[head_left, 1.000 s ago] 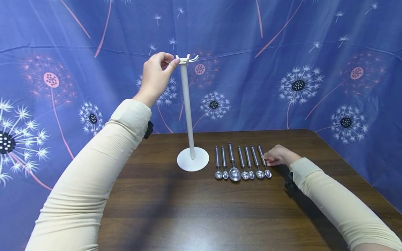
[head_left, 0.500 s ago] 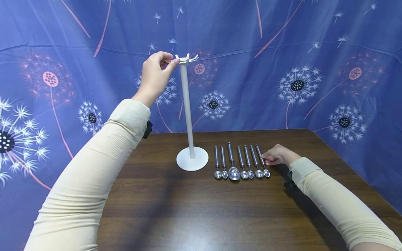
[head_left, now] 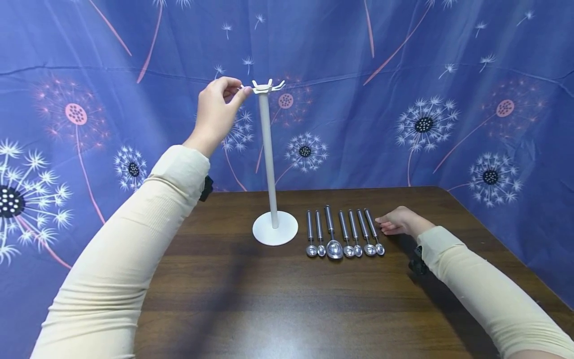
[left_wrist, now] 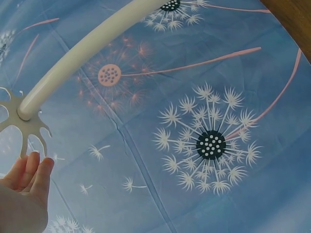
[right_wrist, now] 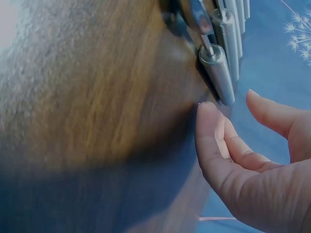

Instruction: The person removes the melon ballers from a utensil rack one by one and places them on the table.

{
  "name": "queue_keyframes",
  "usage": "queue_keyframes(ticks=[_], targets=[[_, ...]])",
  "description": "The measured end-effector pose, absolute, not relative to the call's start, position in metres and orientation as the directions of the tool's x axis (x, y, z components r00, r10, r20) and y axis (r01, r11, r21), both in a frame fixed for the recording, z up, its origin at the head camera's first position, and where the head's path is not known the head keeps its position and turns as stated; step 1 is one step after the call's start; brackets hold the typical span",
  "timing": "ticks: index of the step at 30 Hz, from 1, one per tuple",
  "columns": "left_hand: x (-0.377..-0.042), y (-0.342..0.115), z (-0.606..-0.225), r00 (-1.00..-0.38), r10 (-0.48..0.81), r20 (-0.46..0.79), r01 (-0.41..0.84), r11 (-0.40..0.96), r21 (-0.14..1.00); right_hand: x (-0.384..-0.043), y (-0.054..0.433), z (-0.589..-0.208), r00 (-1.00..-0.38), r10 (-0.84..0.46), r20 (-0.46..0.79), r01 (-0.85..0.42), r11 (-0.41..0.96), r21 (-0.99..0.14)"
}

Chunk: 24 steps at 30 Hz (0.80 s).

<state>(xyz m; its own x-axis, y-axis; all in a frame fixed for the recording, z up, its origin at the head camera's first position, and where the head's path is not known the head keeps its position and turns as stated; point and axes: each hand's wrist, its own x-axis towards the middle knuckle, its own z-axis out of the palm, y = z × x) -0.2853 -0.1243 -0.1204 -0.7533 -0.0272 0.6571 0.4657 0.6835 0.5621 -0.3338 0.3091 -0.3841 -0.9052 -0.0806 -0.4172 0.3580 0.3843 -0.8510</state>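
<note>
My left hand [head_left: 214, 107] is at the top of a white display stand, its bent fingers and thumb around the outer end of one hook [left_wrist: 23, 141]. The stand's post [head_left: 268, 159] rises upright from a round white base [head_left: 287, 237]. Several metal measuring spoons lie side by side to the right of the base, handles pointing away. My right hand [head_left: 401, 222] is beside the rightmost spoon [head_left: 371, 224], just off its handle. In the right wrist view, its thumb and fingers are apart with nothing between them, close to the handle end [right_wrist: 218, 77].
The brown wooden table [head_left: 269, 299] has its far edge behind the stand and spoons. A blue curtain [head_left: 358, 124] with dandelion prints hangs behind. One larger spoon [head_left: 334, 248] lies among the small ones.
The right hand has let go of the rightmost spoon's handle and moved slightly right. The left hand has slid a little left, outward along the hook. The stand stays in place.
</note>
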Motion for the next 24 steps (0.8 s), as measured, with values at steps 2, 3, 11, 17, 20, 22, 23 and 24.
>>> queue_keyframes(ticks=[2, 3, 11, 17, 20, 22, 23, 24], targets=[[-0.284, -0.126, -0.121, -0.757, -0.030, 0.653, 0.458, 0.689, 0.562, -0.334, 0.311, -0.382, -0.911, -0.084, -0.403, 0.344, 0.383, -0.857], [-0.284, -0.127, -0.122, -0.757, -0.030, 0.652, 0.455, 0.692, 0.561, -0.334, 0.312, -0.380, -0.914, -0.086, -0.396, 0.338, 0.379, -0.861], [-0.283, -0.136, -0.137, -0.789, -0.004, 0.615, 0.441, 0.693, 0.570, -0.329, 0.312, -0.369, -0.950, -0.119, -0.290, 0.221, 0.400, -0.889], [-0.280, -0.140, -0.147, -0.799, 0.013, 0.601, 0.432, 0.707, 0.560, -0.323, 0.307, -0.359, -0.977, -0.101, -0.187, 0.134, 0.390, -0.911], [-0.277, -0.141, -0.154, -0.797, 0.037, 0.603, 0.437, 0.725, 0.533, -0.320, 0.303, -0.351, -0.986, -0.081, -0.143, 0.094, 0.437, -0.894], [-0.275, -0.142, -0.160, -0.800, 0.055, 0.597, 0.436, 0.737, 0.516, -0.317, 0.299, -0.345, -0.991, -0.075, -0.112, 0.063, 0.477, -0.877], [-0.274, -0.142, -0.163, -0.800, 0.065, 0.596, 0.438, 0.741, 0.508, -0.316, 0.297, -0.342, -0.993, -0.076, -0.096, 0.047, 0.491, -0.870], [-0.273, -0.142, -0.165, -0.800, 0.074, 0.596, 0.441, 0.746, 0.499, -0.314, 0.294, -0.340, -0.994, -0.075, -0.077, 0.029, 0.499, -0.866]])
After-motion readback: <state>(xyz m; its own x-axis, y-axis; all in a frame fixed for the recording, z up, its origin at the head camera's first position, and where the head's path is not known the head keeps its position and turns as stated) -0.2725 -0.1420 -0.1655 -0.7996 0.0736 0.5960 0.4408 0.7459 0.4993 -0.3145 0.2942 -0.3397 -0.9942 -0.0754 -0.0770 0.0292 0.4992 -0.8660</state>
